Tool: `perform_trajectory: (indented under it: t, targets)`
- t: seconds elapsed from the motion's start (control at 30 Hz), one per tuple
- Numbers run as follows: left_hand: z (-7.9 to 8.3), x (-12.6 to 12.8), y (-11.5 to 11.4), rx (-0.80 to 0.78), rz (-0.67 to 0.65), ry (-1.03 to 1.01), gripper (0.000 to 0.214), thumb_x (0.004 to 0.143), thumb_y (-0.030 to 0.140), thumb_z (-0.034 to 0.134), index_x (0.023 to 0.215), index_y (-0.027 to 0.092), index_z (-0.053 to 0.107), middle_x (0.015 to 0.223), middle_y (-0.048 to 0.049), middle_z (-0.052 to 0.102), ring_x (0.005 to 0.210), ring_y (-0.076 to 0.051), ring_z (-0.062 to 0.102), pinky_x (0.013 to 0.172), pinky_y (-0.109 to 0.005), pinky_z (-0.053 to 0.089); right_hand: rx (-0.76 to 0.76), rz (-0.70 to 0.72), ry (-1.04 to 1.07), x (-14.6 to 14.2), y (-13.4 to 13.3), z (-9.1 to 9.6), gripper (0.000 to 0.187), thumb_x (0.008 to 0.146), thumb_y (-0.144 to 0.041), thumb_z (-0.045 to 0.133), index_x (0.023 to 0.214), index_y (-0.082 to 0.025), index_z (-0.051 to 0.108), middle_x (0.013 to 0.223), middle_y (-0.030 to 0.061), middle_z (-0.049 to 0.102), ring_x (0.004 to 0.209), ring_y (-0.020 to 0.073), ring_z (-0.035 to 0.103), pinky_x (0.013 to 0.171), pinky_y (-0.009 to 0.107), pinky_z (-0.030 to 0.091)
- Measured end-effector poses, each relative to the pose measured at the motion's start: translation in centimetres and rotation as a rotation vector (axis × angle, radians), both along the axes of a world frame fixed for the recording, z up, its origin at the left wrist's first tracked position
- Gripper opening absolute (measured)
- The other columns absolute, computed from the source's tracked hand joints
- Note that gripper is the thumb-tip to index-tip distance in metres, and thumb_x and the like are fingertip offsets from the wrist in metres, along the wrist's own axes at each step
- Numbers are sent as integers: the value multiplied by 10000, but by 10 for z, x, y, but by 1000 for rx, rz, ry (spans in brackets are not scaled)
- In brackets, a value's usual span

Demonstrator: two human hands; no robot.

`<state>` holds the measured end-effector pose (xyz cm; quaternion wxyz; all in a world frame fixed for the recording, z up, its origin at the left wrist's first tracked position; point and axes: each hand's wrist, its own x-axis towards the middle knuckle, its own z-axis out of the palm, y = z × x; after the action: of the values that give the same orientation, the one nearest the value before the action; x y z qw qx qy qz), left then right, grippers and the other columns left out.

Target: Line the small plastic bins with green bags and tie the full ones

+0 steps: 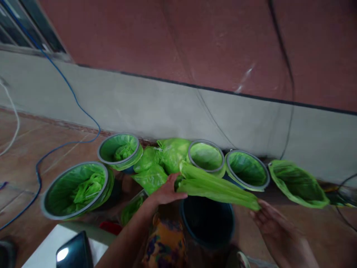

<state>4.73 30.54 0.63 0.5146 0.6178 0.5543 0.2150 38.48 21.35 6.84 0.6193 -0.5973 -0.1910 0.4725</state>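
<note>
A bright green plastic bag [214, 188] is stretched sideways between my two hands, folded into a long strip. My left hand [170, 189] grips its left end, with the thumb below and the fingers behind. At the right end, my right hand [275, 221] pinches the bag's tip between thumb and fingers. Below the bag stands a dark bucket [208, 238] with a bluish rim and no liner showing at its edge. Behind the bag is a grey-rimmed bin [220, 149] lined with the same green plastic.
Green-lined bins [75, 214] stand left, others [263, 182] right along the wall [167, 104]. Filled, tied green bags [174, 152] lie between them. A black phone-like device [75, 253] rests on a white surface [52, 247] at lower left. A blue cable [39, 175] crosses the floor.
</note>
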Motion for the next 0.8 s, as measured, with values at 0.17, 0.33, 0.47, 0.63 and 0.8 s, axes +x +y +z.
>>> perform_trajectory:
  t: [0.17,0.33,0.47,0.63,0.8]
  targets:
    - [32,53,-11,257,-463,425,497,704,269,723,1190,199,651,1237,-114,655,1176,-307,583,1027,-426,430,133,1,38,3,-15,30,254,646,-300,800,884,-220,765,1048,51,724,924,169,671,774,263,584]
    - [80,43,-19,452,-348,536,231,806,135,506,858,191,723,872,-63,732,902,-226,677,864,-337,496,214,-81,-68,16,-24,53,371,529,-301,873,868,-194,765,872,39,744,758,140,663,674,221,561]
    - [139,19,-30,621,-60,279,220,821,206,517,874,217,730,845,-19,728,808,-176,670,790,-288,515,221,-157,-139,30,-32,59,385,472,-344,877,800,-175,762,747,24,719,624,120,606,578,229,530]
    - [186,23,-70,876,104,45,186,802,268,572,867,215,738,1032,-53,690,1003,-199,640,955,-348,490,267,-257,-362,46,-46,65,385,554,-425,811,831,-165,748,804,56,722,647,155,601,642,314,531]
    - [180,51,-121,856,190,10,232,825,228,516,933,223,721,1141,-67,659,1100,-217,603,1028,-386,456,211,-326,-727,62,-87,68,434,729,-490,657,985,-145,719,1010,126,688,743,214,645,795,440,531]
